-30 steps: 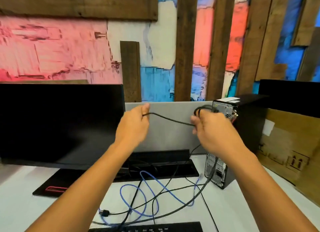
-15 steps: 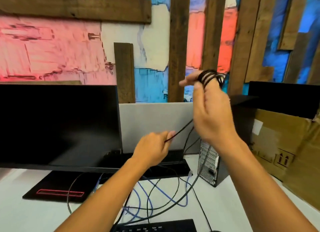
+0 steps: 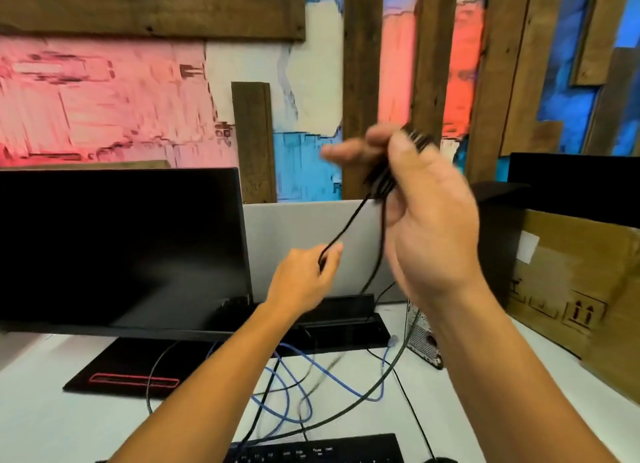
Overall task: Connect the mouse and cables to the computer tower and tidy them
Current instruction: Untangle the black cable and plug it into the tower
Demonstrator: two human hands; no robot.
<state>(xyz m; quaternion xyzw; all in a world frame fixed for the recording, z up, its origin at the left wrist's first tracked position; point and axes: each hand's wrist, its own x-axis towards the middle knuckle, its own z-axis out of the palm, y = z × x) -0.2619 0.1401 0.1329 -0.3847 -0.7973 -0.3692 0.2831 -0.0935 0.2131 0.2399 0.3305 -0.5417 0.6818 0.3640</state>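
Head view, near edge: one black keyboard at the bottom of the frame, on the white desk.
Loose cables on desk: one blue cable looped between keyboard and monitor base; several thin black leads cross it, count uncertain owing to blur.
Left hand: fingers curled, pinching the black cable at its lower run, held low in front of the grey divider panel.
Right hand: raised higher, thumb and fingers clenched round a bundle of coiled turns of the same black cable; number of turns not legible because of blur.
Cable path: one strand slopes taut from the bundle down to the left hand; a second strand hangs from the bundle towards the desk.
Computer tower: one, black, upright on the desk to the right, largely hidden behind the right forearm; only its perforated lower rear and top edge show.
Monitor: one, dark screen, on the left, standing on a black base with a red outline.
Cardboard box: one, just beside the tower on the right.
Backdrop: painted wall with wooden planks.
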